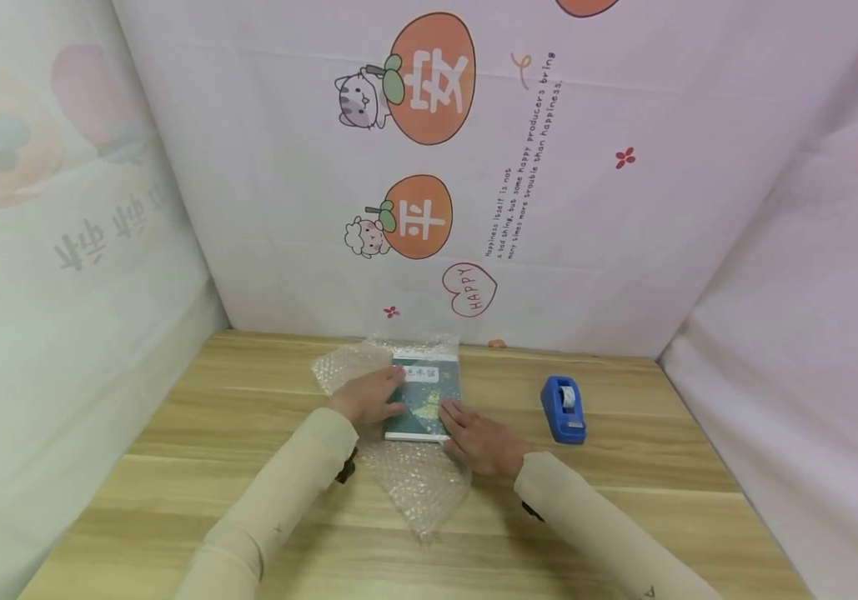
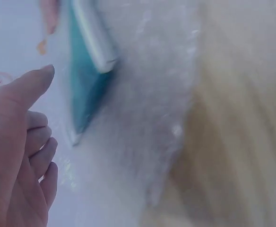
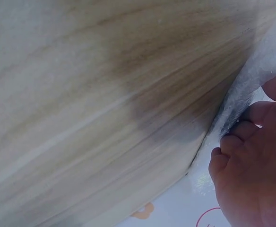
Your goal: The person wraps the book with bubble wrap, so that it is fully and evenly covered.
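A book (image 1: 417,412) with a teal cover and a white title label lies on a sheet of bubble wrap (image 1: 421,483). My left hand (image 1: 370,396) is at the book's left side, its fingertips over the cover edge. In the left wrist view the left hand (image 2: 20,137) has its thumb extended and nothing between thumb and fingers; the book (image 2: 83,71) is blurred. At the book's right edge, my right hand (image 1: 483,437) rests with fairly straight fingers. The right wrist view shows the right hand (image 3: 254,161) against the bubble wrap (image 3: 237,101); its fingertips are partly hidden.
A blue tape dispenser (image 1: 564,410) with a roll of tape stands to the right of the book on the wooden table (image 1: 248,400). White printed cloth (image 1: 286,208) hangs behind the table and along both sides.
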A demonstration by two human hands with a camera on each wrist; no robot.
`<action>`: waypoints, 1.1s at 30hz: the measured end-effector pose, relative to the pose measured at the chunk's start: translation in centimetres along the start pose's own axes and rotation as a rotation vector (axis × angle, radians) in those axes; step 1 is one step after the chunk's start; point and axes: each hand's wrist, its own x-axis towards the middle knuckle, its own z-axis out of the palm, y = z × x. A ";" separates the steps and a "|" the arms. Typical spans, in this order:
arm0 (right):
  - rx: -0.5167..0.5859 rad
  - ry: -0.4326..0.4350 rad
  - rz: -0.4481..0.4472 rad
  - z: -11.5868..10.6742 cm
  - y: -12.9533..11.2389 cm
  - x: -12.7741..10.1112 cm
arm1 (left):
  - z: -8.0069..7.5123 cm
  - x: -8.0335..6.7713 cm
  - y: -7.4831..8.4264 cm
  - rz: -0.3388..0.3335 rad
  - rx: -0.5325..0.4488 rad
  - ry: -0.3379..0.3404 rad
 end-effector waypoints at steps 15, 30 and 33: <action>-0.008 0.003 -0.033 0.2 0.2 0.0 | -5.2 -2.8 -5.1 -0.086 -0.233 0.150; -0.008 -0.008 -0.041 0.2 0.4 0.0 | -5.3 -6.2 -10.0 -0.312 -0.562 0.175; -0.010 -0.008 -0.034 0.2 0.4 0.1 | -4.7 -6.6 -10.7 -0.350 -0.669 0.165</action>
